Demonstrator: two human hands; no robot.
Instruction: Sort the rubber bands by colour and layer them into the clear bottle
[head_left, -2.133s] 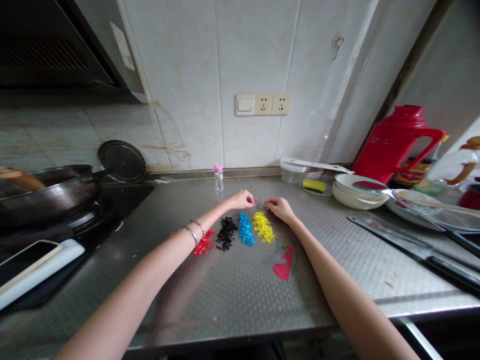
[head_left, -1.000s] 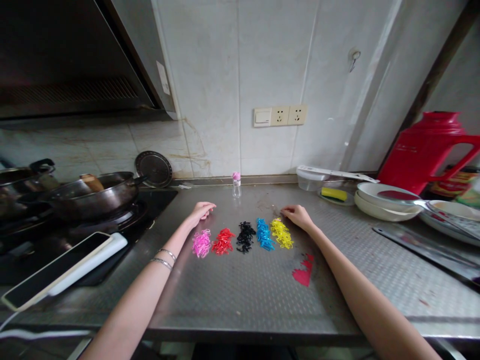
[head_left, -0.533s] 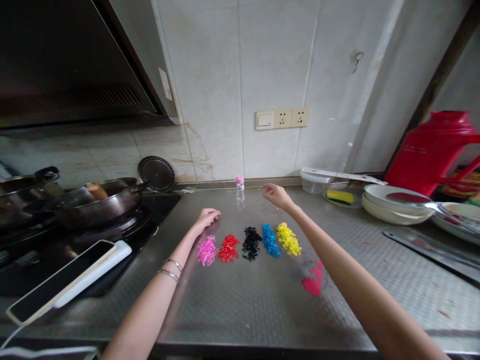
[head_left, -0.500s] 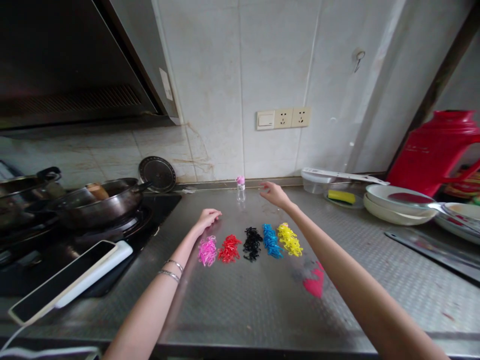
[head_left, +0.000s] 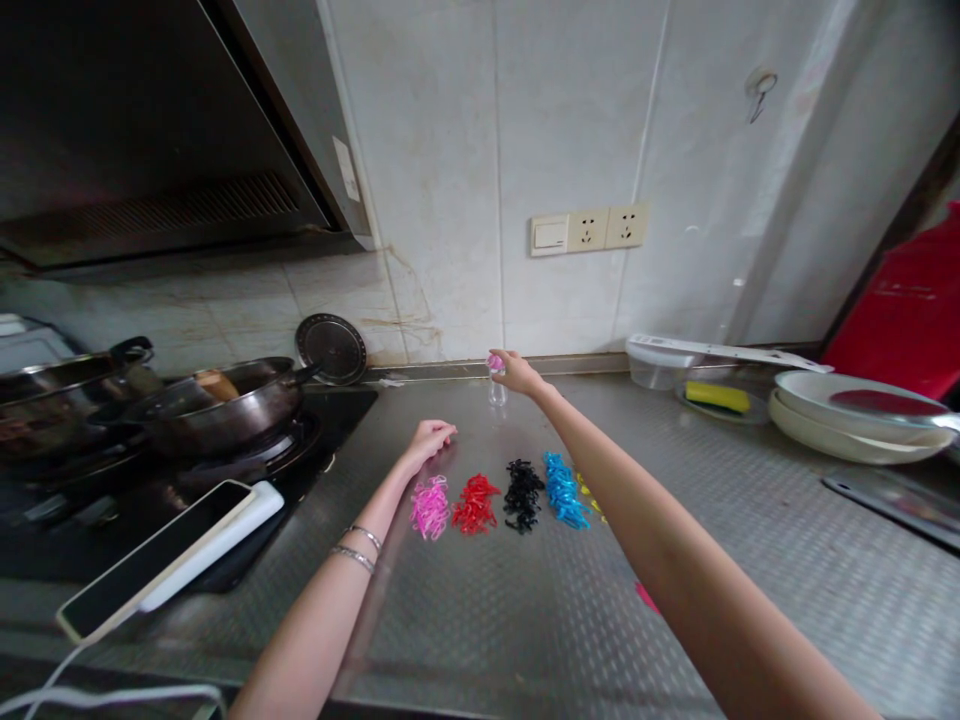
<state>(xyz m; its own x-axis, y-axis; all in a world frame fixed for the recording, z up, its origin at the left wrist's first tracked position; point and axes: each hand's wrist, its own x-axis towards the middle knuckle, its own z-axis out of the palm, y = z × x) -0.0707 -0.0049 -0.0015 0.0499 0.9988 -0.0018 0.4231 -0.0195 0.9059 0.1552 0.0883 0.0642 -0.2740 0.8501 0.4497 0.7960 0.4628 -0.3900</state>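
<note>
Saucepan (head_left: 232, 425): dark, shiny metal, round, on the hob.
Smartphone (head_left: 154, 560): flat slab, dark glass face, resting on a white block.
Round lid (head_left: 330, 350): dark metal, patterned rim, leaning against the tiled wall.
Bangles (head_left: 356, 550): two, silver-toned, on the left wrist.
Left hand (head_left: 431, 438): low at the counter (head_left: 450, 620), just beyond the pink pile; fingers loosely curled, cannot tell whether they meet on anything.
Pink pile (head_left: 430, 508): thin, soft-looking loops, apparently elastic bands.
Red pile (head_left: 475, 504): the same, glossier.
Clear bottle (head_left: 497, 395): slim, transparent, upright near the wall, behind the red and black piles; pink cap (head_left: 496, 364), rounded.
Right hand (head_left: 517, 373): fingertips closed around that cap. Step in hand, as judged: taking hold of the bottle. The next move seems to call for a light, steady pinch and a level hold, since so narrow a body looks easy to tip.
Black pile (head_left: 523, 495): dense, shiny.
Blue pile (head_left: 565, 490): glossy, elongated heap.
Yellow pile (head_left: 591, 497): mostly hidden by the right forearm.
Lidless-looking tub (head_left: 656, 368): translucent plastic.
Sponge (head_left: 718, 397): yellow, porous-looking, on a clear dish.
Bowls (head_left: 840, 425): white, smooth, nested.
Blade (head_left: 889, 508): flat grey metal.
</note>
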